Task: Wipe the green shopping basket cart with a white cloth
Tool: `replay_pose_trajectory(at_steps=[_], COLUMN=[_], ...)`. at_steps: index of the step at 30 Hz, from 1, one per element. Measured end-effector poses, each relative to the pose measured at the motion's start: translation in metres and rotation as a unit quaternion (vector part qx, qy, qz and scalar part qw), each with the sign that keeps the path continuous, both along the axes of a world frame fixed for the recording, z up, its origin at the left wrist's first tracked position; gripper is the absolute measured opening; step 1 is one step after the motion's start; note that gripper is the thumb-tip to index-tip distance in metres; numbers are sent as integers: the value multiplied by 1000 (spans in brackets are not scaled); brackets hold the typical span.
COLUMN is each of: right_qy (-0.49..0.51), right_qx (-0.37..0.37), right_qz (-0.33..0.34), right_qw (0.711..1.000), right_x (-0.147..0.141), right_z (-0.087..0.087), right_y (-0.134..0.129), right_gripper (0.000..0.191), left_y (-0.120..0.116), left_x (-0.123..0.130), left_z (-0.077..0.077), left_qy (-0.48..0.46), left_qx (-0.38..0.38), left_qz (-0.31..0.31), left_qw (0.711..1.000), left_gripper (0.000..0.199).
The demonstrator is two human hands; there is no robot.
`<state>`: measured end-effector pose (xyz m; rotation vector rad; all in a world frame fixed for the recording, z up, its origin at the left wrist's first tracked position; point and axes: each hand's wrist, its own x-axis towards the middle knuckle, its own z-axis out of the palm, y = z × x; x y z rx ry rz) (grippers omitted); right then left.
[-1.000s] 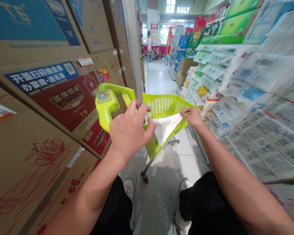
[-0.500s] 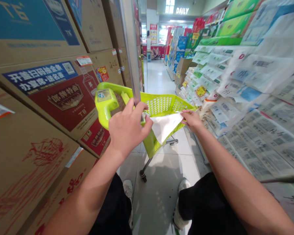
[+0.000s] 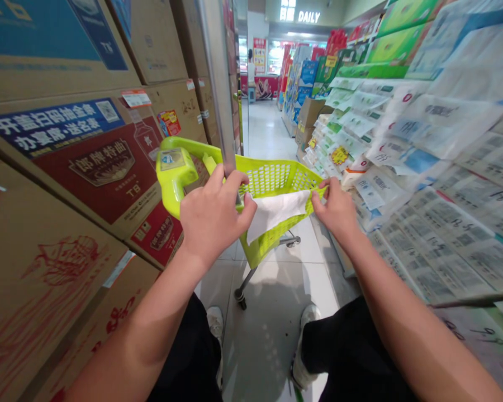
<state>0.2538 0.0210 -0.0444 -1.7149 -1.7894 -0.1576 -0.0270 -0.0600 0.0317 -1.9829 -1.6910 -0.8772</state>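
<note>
A thin white cloth, perhaps a wipe, is draped over the near side of a lime-green plastic shopping cart. My left hand is closed on the cloth's left end, beside the cart's upright metal pole; a bit of white shows by the thumb. At the cart's right rim, my right hand pinches the edge by the cloth's other end. The fingertips there are partly hidden, and I cannot tell how much cloth is between them. A moulded green holder with a clear window sticks out at the cart's left.
Stacked cardboard cartons stand close on the left. On the right, a display of packaged paper goods crowds the aisle. The tiled floor runs ahead between shelves, with an open carton at the right. A person is far off.
The cloth's right part has come down onto the cart's side and lies flatter. My right hand has closed in on the rim. The view has shifted slightly; my left hand keeps its place.
</note>
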Motion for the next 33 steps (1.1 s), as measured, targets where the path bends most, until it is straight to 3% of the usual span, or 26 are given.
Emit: replay_pose_trajectory(at_steps=[4, 7, 13, 23, 33], right_qy=[-22, -8, -17, -105, -59], right_qx=[112, 133, 107, 48, 73], right_qz=[282, 365, 359, 273, 365], right_qw=[953, 922, 927, 955, 926], right_x=[-60, -91, -100, -39, -104], right_z=[0, -6, -25, -51, -27], right_y=[6, 13, 27, 64, 33], right_gripper=[35, 37, 44, 42, 47], left_y=[-1, -1, 3, 22, 16], left_x=[1, 1, -10, -33, -26], left_z=[-1, -2, -4, -9, -9], left_qy=[8, 7, -1, 7, -1], left_qx=[2, 16, 39, 51, 30], left_qz=[-2, -9, -23, -1, 11], left_qw=[1000, 1000, 999, 999, 999], left_gripper=[26, 26, 20, 20, 26])
